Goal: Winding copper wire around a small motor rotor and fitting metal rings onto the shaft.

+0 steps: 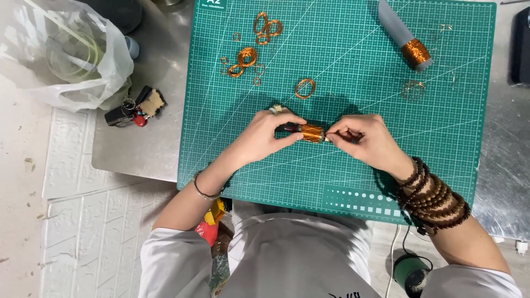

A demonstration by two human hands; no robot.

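Left hand (264, 135): forearm comes in from lower left, wrist bent slightly, palm down. Thumb and fingers are pinched on the left end of the coil (311, 133); a ring sits on one finger, a thin bangle (202, 190) on the wrist.
Right hand (365, 139): forearm comes in from lower right, fingers curled inward. Fingertips are closed at the coil's right end, apparently nipping the end or a fine wire; cannot tell which. Stacked bead bracelets (433, 198) cover the wrist.
Coil: short copper-wound cylinder, lying roughly level, held between both hands just above the mat (342, 83), near the mat's middle. A dark stub shows at its left end under the left fingers.
Mat: green gridded cutting mat on a metal table (143, 132); near edge lies against the person's body, left edge falls just beside the left forearm.
Open room: bare mat to the right of the right hand and in the band between the hands and the wire rings.
Wire rings (247, 56): loose copper loops scattered on the upper left of the mat; one single ring (305, 88) lies nearest, just above the hands, apart from them.
Second spool (415, 52): copper winding on a grey rod, tilted, upper right of mat, well apart from both hands.
Off mat: plastic bag (66, 55) at upper left; key bunch (135, 108) near the mat's left edge.
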